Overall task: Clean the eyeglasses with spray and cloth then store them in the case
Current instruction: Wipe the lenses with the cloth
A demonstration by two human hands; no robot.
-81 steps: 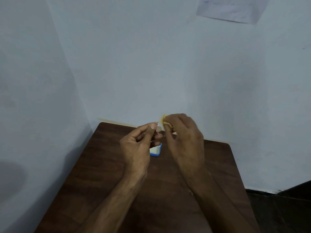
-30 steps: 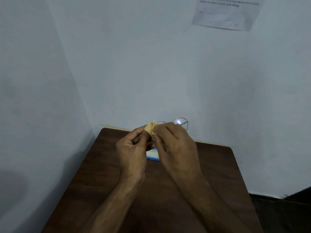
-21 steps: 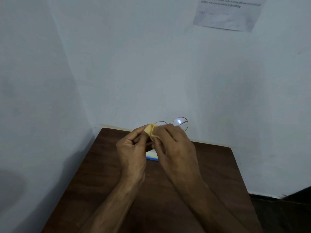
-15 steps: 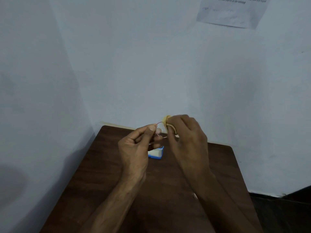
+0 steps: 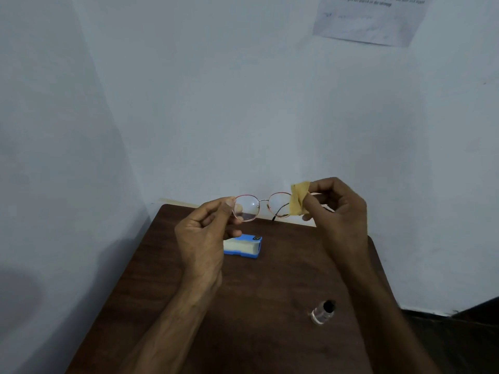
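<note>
Thin round wire-rimmed eyeglasses point(image 5: 259, 205) hang in the air above the far part of the table. My left hand point(image 5: 205, 233) pinches the left rim between thumb and fingers. My right hand point(image 5: 336, 209) grips a small yellow cloth point(image 5: 298, 198) folded over the outer edge of the right lens. A blue eyeglass case point(image 5: 244, 247) with a pale lining lies open on the table below my left hand. A small clear spray bottle point(image 5: 322, 312) with a black cap stands at the near right, under my right forearm.
The dark brown wooden table point(image 5: 256, 306) stands in a corner of pale walls. A paper sheet point(image 5: 370, 17) is stuck on the wall at the top right. Dark floor point(image 5: 459, 341) shows beyond the table's right edge.
My hands have drawn apart, and the whole frame shows between them. The cloth has moved from the middle of the glasses to the right lens edge. The spray bottle has come into view.
</note>
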